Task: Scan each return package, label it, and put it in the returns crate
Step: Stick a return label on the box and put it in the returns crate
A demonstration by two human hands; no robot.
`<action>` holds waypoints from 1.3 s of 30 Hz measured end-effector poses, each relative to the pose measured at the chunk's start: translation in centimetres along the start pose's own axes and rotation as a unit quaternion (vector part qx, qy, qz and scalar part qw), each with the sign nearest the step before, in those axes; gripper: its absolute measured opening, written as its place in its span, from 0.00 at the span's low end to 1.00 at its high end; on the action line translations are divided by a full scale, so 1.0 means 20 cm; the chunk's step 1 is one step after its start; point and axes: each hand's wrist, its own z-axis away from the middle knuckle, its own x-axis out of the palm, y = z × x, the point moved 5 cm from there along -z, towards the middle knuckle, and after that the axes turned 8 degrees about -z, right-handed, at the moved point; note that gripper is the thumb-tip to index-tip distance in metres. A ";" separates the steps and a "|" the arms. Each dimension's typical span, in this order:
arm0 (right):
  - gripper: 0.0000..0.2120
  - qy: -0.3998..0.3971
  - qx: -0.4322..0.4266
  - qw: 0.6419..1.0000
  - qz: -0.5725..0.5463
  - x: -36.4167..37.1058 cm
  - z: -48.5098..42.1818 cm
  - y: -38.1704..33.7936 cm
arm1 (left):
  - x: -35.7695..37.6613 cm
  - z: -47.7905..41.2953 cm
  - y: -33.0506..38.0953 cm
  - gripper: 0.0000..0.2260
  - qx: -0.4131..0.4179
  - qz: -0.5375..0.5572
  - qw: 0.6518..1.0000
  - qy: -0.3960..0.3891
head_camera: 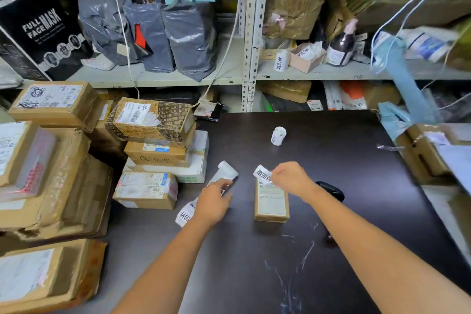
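The small brown package is lying flat on the dark counter, near its middle and directly under the right hand. That hand is pinching a white printed label between thumb and fingertips. The label is hanging over the package's far end; whether it is touching the package I cannot tell. The left hand is lying just left of the package, apart from it, with fairly straight fingers pressing down on the label strip. The strip is trailing out from under the palm toward the near edge and curling into a roll on its far side. A black device is sitting just right of the package, partly hidden behind the right forearm. A second label roll is standing upright farther back, well apart from both hands. Stacked cardboard parcels are crowding the counter's left edge, the closest one lying near the left hand. A cardboard carton is bordering the right edge. Bare counter is stretching between the forearms toward the near edge, and behind the package up to the metal shelf.
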 end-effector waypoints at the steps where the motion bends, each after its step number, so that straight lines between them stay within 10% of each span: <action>1: 0.10 -0.004 0.006 1.000 -0.017 -0.01 0.00 0.03 | 0.04 -0.01 0.03 0.15 -0.008 0.013 1.000 -0.015; 14: 0.08 -0.152 0.081 0.984 -0.039 0.06 0.04 0.29 | 0.29 -0.10 0.22 0.19 -0.084 0.178 0.976 -0.096; 26: 0.04 -0.070 0.014 0.996 0.061 0.10 0.01 0.30 | 0.33 -0.09 0.25 0.21 -0.106 0.227 0.956 -0.151; 34: 0.26 -0.039 0.015 0.984 0.175 0.04 0.05 0.28 | 0.34 -0.09 0.25 0.21 -0.114 0.233 0.953 -0.156; 39: 0.34 -0.031 0.072 0.996 0.036 -0.02 0.00 0.42 | 0.35 -0.07 0.25 0.20 -0.120 0.224 0.951 -0.175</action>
